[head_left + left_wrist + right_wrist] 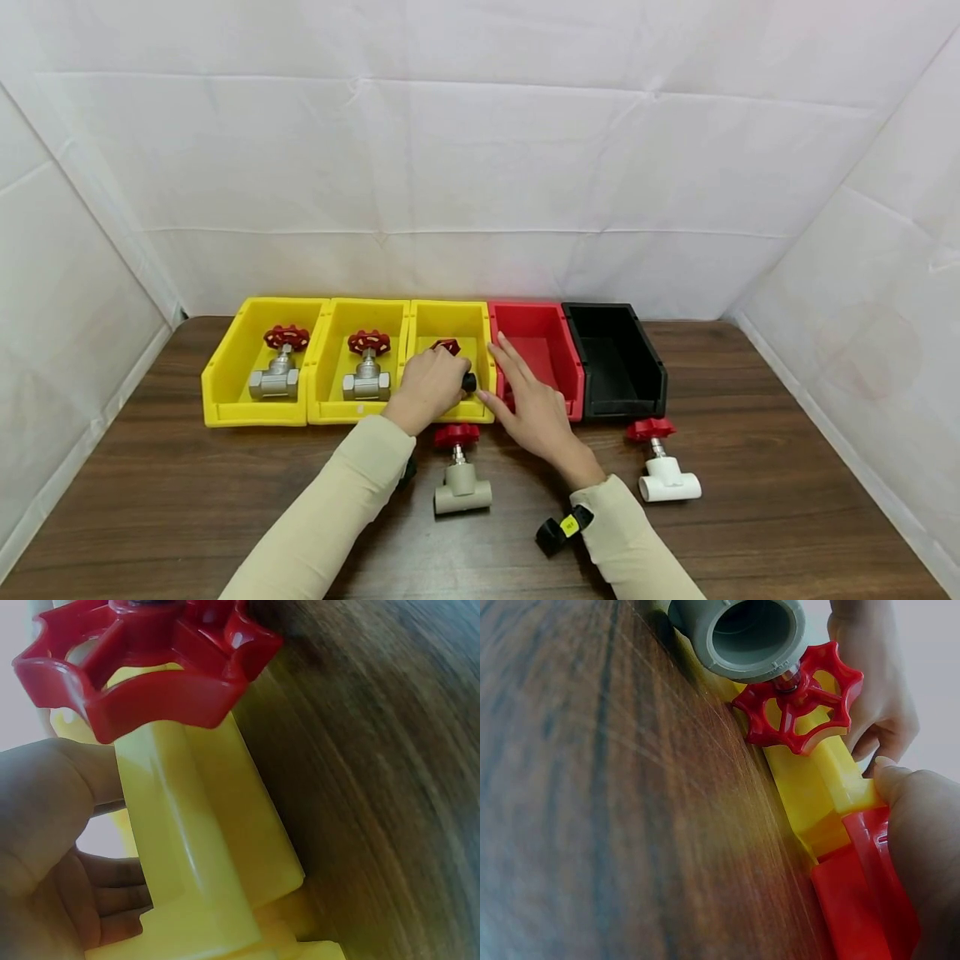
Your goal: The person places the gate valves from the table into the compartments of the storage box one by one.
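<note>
My left hand (429, 385) reaches into the third yellow bin (480, 321), its fingers curled round a valve with a red handwheel (447, 346) and a dark end (468, 382). The hand covers most of that valve's body. My right hand (534, 410) lies at the side wall between this bin and the red bin (573, 379), fingers extended; in the right wrist view its thumb (892, 776) touches the rim. Just in front of the third bin, on the table, stands a grey-beige valve (462, 492) with a red handwheel (165, 697).
The two yellow bins (213, 392) (318, 400) on the left each hold a metal valve (276, 379) (367, 383) with a red wheel. A black bin (660, 383) ends the row. A white valve (670, 482) lies on the wooden table (757, 500) at the right.
</note>
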A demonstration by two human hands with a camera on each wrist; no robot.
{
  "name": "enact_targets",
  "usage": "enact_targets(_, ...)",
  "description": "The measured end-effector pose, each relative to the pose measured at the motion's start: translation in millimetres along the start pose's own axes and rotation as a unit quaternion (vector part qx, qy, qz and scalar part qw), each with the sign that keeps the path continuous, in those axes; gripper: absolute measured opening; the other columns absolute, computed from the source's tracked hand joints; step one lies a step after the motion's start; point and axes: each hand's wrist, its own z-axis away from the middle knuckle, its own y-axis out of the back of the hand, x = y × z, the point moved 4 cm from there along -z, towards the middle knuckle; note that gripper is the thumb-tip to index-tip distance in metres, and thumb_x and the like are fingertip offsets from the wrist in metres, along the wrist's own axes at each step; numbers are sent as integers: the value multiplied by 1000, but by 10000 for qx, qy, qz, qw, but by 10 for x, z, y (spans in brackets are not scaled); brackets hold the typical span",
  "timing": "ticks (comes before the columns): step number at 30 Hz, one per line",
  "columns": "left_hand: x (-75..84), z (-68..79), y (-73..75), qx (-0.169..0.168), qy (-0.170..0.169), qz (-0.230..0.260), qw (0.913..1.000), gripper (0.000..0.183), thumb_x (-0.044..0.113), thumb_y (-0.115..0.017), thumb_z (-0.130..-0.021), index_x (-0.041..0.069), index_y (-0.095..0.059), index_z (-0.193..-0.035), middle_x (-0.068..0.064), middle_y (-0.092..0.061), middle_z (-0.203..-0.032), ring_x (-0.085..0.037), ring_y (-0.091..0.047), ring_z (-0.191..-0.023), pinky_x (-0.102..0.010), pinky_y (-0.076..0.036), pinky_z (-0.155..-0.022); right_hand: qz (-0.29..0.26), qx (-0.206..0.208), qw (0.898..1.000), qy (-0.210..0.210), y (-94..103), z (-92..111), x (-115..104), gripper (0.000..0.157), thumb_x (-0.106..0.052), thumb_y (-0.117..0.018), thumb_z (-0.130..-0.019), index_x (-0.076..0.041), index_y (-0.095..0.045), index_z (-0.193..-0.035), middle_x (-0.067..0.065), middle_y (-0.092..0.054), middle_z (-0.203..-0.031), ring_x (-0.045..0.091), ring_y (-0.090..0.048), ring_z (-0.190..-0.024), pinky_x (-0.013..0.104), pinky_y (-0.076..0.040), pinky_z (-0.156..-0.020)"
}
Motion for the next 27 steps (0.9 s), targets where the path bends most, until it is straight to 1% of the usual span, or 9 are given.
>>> enact_targets(5,3,-16,-5,-129,78,-38,9999,17,24,-70,-88,15,-70,-102,-10,-65,-89,-24,-60,-73,-36,-51,-56,-1,41,10000,21,2,2,-3,71,-46,-60,-91,-25,-30,-151,-8,-20,-157,9,-37,-45,25,-31,-37)
enact_targets(11,1,-24,-22,-192,102,-58,9997,18,26,-70,-88,16,-70,-102,-10,-65,-88,-25,-62,-74,-36,-52,-56,3,-8,10000,-10,-16,0,9,71,-47,-60,-91,-27,-28,-152,-10,-18,-158,9,-38,-46,25,-32,-38)
enact_targets(19,2,-26,-37,-27,137,-133,9998,12,25,-69,-88,15,-70,-96,-11,-64,-85,-27,-62,-73,-38,-52,-57,-3,-6,10000,-17,-26,4,7,71,-47,-59,-92,-26,-29,-152,-11,-18,-158,9,-39,-47,24,-33,-38)
enact_targets(23,7,-33,-39,32,118,-204,9997,11,24,-68,-89,15,-70,-95,-12,-65,-86,-28,-63,-74,-39,-53,-59,-1,5,10000,-29,-23,5,7,71,-48,-59,-91,-27,-28,-152,-11,-17,-158,9,-39,-47,24,-33,-39)
enact_targets(27,7,-43,-46,36,126,-267,9996,8,20,-65,-91,16,-71,-96,-12,-66,-88,-28,-63,-76,-40,-54,-61,17,-5,10000,-28,-29,-2,15,71,-48,-59,-91,-27,-28,-152,-11,-17,-158,9,-38,-46,24,-32,-38)
